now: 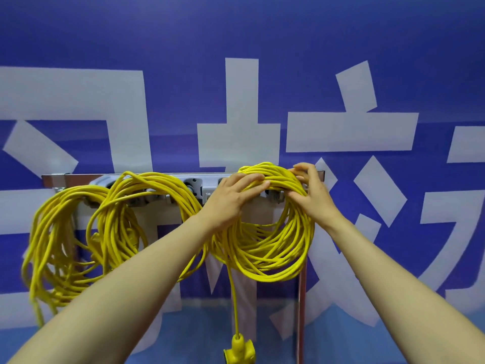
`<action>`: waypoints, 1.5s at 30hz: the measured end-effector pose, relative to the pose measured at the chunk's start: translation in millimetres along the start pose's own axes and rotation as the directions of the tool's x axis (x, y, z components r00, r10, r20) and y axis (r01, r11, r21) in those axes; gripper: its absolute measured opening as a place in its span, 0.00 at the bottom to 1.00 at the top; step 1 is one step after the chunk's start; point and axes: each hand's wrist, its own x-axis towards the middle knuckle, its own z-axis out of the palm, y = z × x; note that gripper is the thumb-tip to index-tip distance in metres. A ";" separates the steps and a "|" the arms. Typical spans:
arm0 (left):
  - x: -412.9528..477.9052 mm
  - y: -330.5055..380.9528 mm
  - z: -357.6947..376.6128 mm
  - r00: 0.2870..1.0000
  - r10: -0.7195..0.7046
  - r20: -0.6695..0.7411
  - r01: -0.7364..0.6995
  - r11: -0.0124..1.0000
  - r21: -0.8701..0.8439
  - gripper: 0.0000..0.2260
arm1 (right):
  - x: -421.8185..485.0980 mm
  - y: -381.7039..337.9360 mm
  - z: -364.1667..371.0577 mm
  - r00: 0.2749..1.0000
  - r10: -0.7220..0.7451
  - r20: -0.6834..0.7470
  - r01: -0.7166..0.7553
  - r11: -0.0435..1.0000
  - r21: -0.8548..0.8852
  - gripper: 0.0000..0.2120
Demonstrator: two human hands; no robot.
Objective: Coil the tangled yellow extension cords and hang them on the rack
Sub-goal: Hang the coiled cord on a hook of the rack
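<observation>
Yellow coil (265,248) at the right end of the rack (183,177), drooping beneath both hands: left hand (233,198) flat across its top, right hand (312,195) curled round strands. Needs settling down onto the rack.

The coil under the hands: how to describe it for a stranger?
Against the blue wall stands a grey rack with three yellow coils. Take the rightmost coil, touched by the left hand and the right hand; it alone shows a socket end hanging down.

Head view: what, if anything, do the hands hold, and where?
Rightmost coil of yellow extension cord, top arc: right hand grips it, left hand lies across it.
</observation>
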 end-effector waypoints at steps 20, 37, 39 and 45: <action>30.1 4.6 -49.8 0.921 -0.250 0.300 0.363 0.829 -0.424 0.15 | -5.2 5.6 8.8 0.992 0.090 -0.086 -0.086 0.995 0.043 0.33; 19.5 8.8 -49.7 0.665 -0.689 0.287 0.732 0.526 -0.434 0.17 | -14.0 6.4 10.6 0.998 0.047 -0.044 -0.046 0.999 0.022 0.27; 22.3 8.1 -50.9 0.647 -0.692 0.320 0.748 0.494 -0.443 0.16 | -11.7 6.3 10.0 0.999 0.051 0.000 -0.051 0.998 0.035 0.27; 22.2 24.2 -42.6 0.629 -0.754 0.188 0.751 0.528 -0.396 0.17 | -10.2 5.6 15.3 0.997 0.041 -0.066 -0.036 0.996 0.081 0.22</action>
